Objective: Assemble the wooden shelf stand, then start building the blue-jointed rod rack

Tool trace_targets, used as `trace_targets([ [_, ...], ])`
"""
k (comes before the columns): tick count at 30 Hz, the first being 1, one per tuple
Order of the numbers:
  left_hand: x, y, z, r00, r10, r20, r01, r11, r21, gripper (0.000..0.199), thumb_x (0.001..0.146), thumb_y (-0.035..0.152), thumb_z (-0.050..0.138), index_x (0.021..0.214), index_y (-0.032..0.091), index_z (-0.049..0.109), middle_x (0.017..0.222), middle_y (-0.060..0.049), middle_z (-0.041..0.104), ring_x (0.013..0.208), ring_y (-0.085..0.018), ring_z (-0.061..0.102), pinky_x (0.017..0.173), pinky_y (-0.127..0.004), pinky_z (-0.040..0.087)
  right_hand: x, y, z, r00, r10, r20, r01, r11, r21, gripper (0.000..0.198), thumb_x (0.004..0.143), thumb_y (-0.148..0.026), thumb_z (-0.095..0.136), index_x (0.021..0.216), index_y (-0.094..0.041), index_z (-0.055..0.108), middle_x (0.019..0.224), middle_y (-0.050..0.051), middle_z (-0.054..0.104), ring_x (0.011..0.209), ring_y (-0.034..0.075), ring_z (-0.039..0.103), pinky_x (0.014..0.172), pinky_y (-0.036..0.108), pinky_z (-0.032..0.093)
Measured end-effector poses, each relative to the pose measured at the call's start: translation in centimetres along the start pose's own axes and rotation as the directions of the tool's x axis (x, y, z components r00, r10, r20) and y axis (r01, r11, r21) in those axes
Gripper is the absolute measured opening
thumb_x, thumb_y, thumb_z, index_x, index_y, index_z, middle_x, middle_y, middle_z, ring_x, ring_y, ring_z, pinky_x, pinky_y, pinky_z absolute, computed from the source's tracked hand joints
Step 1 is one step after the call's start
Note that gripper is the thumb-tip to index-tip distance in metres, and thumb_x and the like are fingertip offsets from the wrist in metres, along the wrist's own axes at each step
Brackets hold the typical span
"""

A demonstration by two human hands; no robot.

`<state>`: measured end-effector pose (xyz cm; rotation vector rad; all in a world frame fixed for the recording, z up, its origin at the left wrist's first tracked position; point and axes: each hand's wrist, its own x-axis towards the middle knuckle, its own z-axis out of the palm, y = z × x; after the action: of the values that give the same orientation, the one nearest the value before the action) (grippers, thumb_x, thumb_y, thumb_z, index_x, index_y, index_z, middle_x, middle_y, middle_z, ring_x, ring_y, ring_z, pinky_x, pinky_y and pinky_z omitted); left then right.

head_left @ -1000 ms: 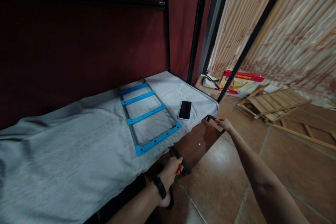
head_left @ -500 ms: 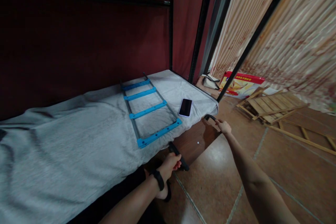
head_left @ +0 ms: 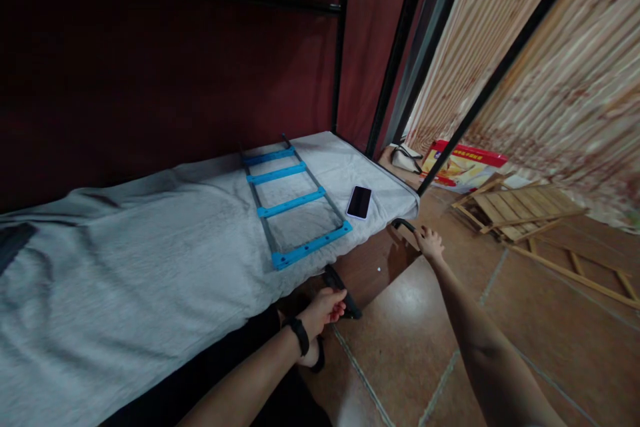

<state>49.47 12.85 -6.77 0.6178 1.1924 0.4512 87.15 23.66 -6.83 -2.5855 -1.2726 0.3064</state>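
Note:
A brown wood-look board (head_left: 367, 267) slants down from beneath the bed's front edge. Curved black bars at its sides look like legs or handles. At the near black bar (head_left: 351, 303), my left hand (head_left: 326, 308) is closed, thumb and curled fingers against it. My right hand (head_left: 430, 243) is open at the end of the far black bar (head_left: 403, 223), fingers apart and thumb by the bar. On the bed above lie a blue-runged rack (head_left: 291, 205) with grey side rods and a phone (head_left: 359, 203) in a pale case.
A grey-white sheet (head_left: 190, 240) covers the bed. Black posts (head_left: 343, 53) rise at its end. On the tiled floor (head_left: 395, 347) are folded wooden slats (head_left: 523, 207) and a red-and-yellow box (head_left: 465, 165). A curtain (head_left: 555, 93) hangs behind them. My foot is below my left wrist.
My right hand has loosened from the far black bar, its fingers spreading. My left hand has shifted slightly leftward along the near bar. The view has turned a little.

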Motion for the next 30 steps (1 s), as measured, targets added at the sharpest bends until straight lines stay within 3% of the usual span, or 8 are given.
trace_targets([
  [10,-1.4,-0.7,-1.7,1.0,0.01,-0.021,-0.011,1.0,-0.021,0.038,0.083,0.042,0.069,0.106,0.015,0.056,0.073,-0.001,0.066,0.058,-0.01,0.06,0.056,-0.02,0.041,-1.8,-0.1,1.3,0.991,0.038,-0.129,-0.029,0.997,0.071,0.067,0.088,-0.049,0.04,0.149,-0.021,0.037,0.152,0.016,0.038,0.142,0.034,0.032,0.113,0.054,0.028],
  [17,-4.2,-0.7,-5.2,1.0,-0.007,-0.017,0.006,0.999,-0.045,0.042,0.076,0.043,0.071,0.104,0.014,0.059,0.072,-0.002,0.066,0.058,-0.011,0.059,0.054,-0.021,0.037,-3.6,-0.5,1.7,0.979,-0.01,-0.203,0.029,0.995,0.091,0.068,0.086,-0.051,0.038,0.146,-0.017,0.04,0.152,0.019,0.036,0.143,0.036,0.028,0.114,0.056,0.025],
  [20,-6.7,-0.9,-8.1,0.999,0.035,0.035,-0.033,0.998,-0.054,0.045,0.071,0.047,0.072,0.101,0.015,0.061,0.077,-0.002,0.066,0.062,-0.011,0.06,0.056,-0.021,0.037,-3.9,-0.5,1.3,0.942,-0.03,-0.336,0.063,0.994,0.087,0.067,0.085,-0.048,0.039,0.144,-0.016,0.042,0.154,0.02,0.033,0.144,0.037,0.026,0.114,0.059,0.023],
  [24,-10.2,-1.7,-13.5,0.996,0.089,0.028,-0.09,0.995,0.036,0.045,0.066,0.057,0.071,0.083,0.017,0.059,0.075,-0.002,0.065,0.06,-0.011,0.057,0.053,-0.022,0.033,-3.8,-0.8,0.8,0.873,-0.072,-0.483,0.143,0.983,0.112,0.065,0.084,-0.047,0.04,0.14,-0.014,0.048,0.151,0.023,0.036,0.142,0.039,0.03,0.11,0.061,0.027],
  [27,-12.7,-1.9,-18.2,0.985,0.158,-0.069,-0.148,0.98,0.134,0.05,0.066,0.065,0.066,0.08,0.018,0.058,0.072,-0.001,0.062,0.059,-0.013,0.055,0.054,-0.024,0.033,-3.7,-1.5,0.9,0.83,-0.139,-0.541,0.239,0.964,0.119,0.062,0.083,-0.047,0.043,0.134,-0.013,0.053,0.147,0.025,0.04,0.138,0.041,0.034,0.106,0.062,0.032],
  [30,-15.2,-1.8,-22.1,0.941,0.275,-0.197,-0.219,0.939,0.264,0.05,0.069,0.068,0.06,0.078,0.019,0.057,0.072,-0.001,0.061,0.062,-0.014,0.055,0.057,-0.026,0.036,-4.3,-3.2,1.5,0.794,-0.233,-0.561,0.36,0.925,0.125,0.059,0.081,-0.047,0.045,0.128,-0.012,0.057,0.142,0.025,0.042,0.134,0.042,0.037,0.104,0.062,0.034],
])
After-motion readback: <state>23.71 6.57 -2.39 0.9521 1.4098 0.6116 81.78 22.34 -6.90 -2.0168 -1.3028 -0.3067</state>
